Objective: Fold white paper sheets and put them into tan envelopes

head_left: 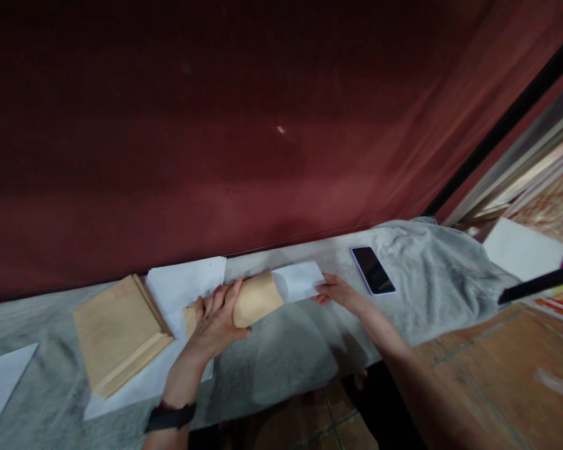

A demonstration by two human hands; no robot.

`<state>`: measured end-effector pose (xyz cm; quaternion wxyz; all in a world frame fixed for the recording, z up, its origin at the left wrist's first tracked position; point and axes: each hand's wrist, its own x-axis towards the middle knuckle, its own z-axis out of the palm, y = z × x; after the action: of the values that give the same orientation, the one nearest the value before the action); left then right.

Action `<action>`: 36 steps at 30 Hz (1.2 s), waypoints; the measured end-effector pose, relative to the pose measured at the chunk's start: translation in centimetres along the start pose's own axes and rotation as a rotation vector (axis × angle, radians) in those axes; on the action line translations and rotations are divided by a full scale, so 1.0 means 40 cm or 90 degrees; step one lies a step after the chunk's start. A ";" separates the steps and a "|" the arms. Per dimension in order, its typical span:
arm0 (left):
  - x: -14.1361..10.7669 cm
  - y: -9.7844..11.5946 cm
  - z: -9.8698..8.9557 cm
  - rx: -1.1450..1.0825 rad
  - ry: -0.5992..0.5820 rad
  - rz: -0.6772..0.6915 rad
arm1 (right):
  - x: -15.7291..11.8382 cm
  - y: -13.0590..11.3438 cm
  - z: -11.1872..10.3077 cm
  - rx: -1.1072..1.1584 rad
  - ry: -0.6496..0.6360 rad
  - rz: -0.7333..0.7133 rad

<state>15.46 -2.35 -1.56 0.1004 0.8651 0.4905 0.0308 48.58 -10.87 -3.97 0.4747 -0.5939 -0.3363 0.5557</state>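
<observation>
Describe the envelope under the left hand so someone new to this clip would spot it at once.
Below the dark red backdrop runs a long strip of grey cloth. Near the middle of the cloth, the left hand lies over one tan envelope. Unlike the piled envelopes further left, it has white paper, pinched by the right hand, showing at its right end.

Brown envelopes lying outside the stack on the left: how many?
1: a brown envelope under the left hand, white paper protruding from its right end, held by the right hand. Any beneath it or the stack would be hidden.
</observation>
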 end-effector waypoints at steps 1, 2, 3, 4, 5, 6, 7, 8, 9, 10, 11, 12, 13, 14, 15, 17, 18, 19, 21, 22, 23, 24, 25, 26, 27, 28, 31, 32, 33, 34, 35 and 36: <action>0.000 0.000 0.002 0.000 0.007 0.010 | -0.006 -0.005 -0.007 -0.006 -0.017 0.003; 0.000 0.001 0.005 0.000 0.015 0.019 | -0.012 -0.008 -0.012 -0.012 -0.034 0.006; 0.000 0.001 0.008 -0.002 0.023 0.029 | -0.018 -0.010 -0.014 -0.015 -0.050 0.008; 0.000 0.002 0.012 -0.004 0.030 0.042 | -0.022 -0.010 -0.013 -0.017 -0.064 0.008; 0.000 0.003 0.015 -0.008 0.036 0.056 | -0.025 -0.008 -0.009 -0.017 -0.073 0.003; 0.000 0.005 0.018 -0.011 0.041 0.072 | -0.026 -0.004 -0.002 -0.014 -0.075 -0.007; 0.001 0.008 0.019 -0.015 0.046 0.087 | -0.025 0.001 0.008 -0.011 -0.067 -0.019; 0.001 0.011 0.020 -0.019 0.050 0.100 | -0.022 0.006 0.018 -0.011 -0.049 -0.033; 0.002 0.015 0.019 -0.022 0.055 0.109 | -0.017 0.011 0.028 -0.018 -0.017 -0.052; 0.002 0.020 0.018 -0.024 0.059 0.113 | -0.010 0.015 0.036 -0.030 0.027 -0.075; 0.002 0.024 0.016 -0.026 0.062 0.114 | -0.003 0.017 0.043 -0.046 0.072 -0.096; 0.003 0.029 0.013 -0.028 0.064 0.114 | 0.006 0.019 0.048 -0.062 0.112 -0.116; 0.003 0.033 0.011 -0.030 0.064 0.113 | 0.013 0.020 0.052 -0.076 0.140 -0.134; 0.004 0.038 0.009 -0.031 0.063 0.115 | 0.020 0.021 0.055 -0.085 0.153 -0.148; 0.004 0.042 0.008 -0.031 0.064 0.119 | 0.025 0.022 0.059 -0.090 0.151 -0.156; 0.005 0.052 0.009 -0.031 0.067 0.133 | 0.029 0.026 0.070 -0.092 0.135 -0.161; 0.005 0.056 0.010 -0.030 0.069 0.140 | 0.029 0.028 0.077 -0.096 0.122 -0.164; 0.006 0.061 0.012 -0.029 0.070 0.147 | 0.027 0.031 0.085 -0.103 0.107 -0.167; 0.005 0.067 0.016 -0.025 0.070 0.155 | 0.021 0.036 0.099 -0.123 0.076 -0.174; 0.005 0.069 0.018 -0.022 0.070 0.158 | 0.018 0.038 0.104 -0.133 0.064 -0.176; 0.004 0.070 0.019 -0.019 0.070 0.160 | 0.015 0.039 0.108 -0.142 0.055 -0.176; 0.003 0.070 0.020 -0.017 0.071 0.162 | 0.013 0.039 0.111 -0.146 0.049 -0.168; 0.003 0.069 0.021 -0.017 0.071 0.163 | 0.011 0.039 0.113 -0.146 0.046 -0.156; 0.002 0.069 0.023 -0.018 0.068 0.164 | 0.010 0.038 0.114 -0.144 0.042 -0.141; 0.002 0.068 0.024 -0.020 0.063 0.164 | 0.009 0.038 0.115 -0.141 0.038 -0.127; 0.002 0.067 0.025 -0.024 0.058 0.164 | 0.009 0.038 0.116 -0.136 0.035 -0.115; 0.002 0.067 0.030 -0.037 0.046 0.163 | 0.015 0.041 0.115 -0.116 0.042 -0.099; 0.002 0.068 0.030 -0.039 0.046 0.165 | 0.017 0.043 0.112 -0.110 0.049 -0.096; 0.001 0.069 0.030 -0.038 0.048 0.167 | 0.020 0.044 0.109 -0.105 0.058 -0.094; 0.001 0.070 0.030 -0.035 0.051 0.169 | 0.021 0.046 0.106 -0.099 0.067 -0.092; 0.000 0.072 0.028 -0.031 0.055 0.170 | 0.023 0.047 0.103 -0.092 0.075 -0.091; 0.000 0.074 0.027 -0.027 0.058 0.172 | 0.023 0.048 0.102 -0.084 0.079 -0.090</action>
<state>18.12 -4.00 -1.99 0.0914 0.9186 0.3731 0.0933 44.49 -9.88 -5.79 0.4927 -0.6317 -0.3833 0.4596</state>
